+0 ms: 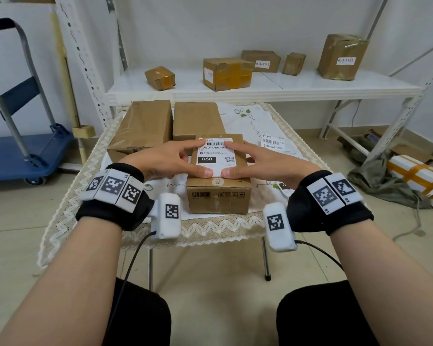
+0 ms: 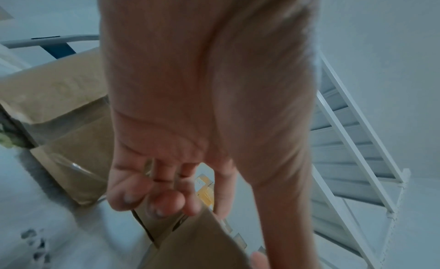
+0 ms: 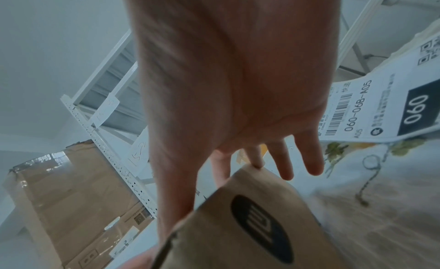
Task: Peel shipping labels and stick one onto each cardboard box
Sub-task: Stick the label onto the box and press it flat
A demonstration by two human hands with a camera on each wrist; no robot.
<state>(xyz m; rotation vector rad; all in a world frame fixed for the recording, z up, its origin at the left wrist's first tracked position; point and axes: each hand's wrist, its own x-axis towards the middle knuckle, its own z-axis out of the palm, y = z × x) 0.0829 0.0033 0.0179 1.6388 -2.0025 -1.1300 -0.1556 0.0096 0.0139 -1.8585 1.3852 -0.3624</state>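
Observation:
A small cardboard box (image 1: pixel 219 196) stands at the near middle of the cloth-covered table (image 1: pixel 160 236). A white shipping label (image 1: pixel 214 153) printed "060" lies flat on its top. My left hand (image 1: pixel 201 158) presses the label's left side with index finger and thumb, and my right hand (image 1: pixel 226 158) presses the right side the same way. The right wrist view shows my right hand (image 3: pixel 257 160) with straight fingers over the box (image 3: pixel 250 226). The left wrist view shows my left hand (image 2: pixel 190 179) above the box (image 2: pixel 195 245), its outer fingers loosely bent.
Two larger brown boxes (image 1: pixel 143 126) (image 1: pixel 196 119) lie just behind the small one. A sheet of labels (image 1: pixel 272 142) rests on the cloth to the right. Behind is a white shelf (image 1: pixel 260 92) with several boxes. A blue trolley (image 1: pixel 23 156) is left, floor clutter (image 1: pixel 410 171) right.

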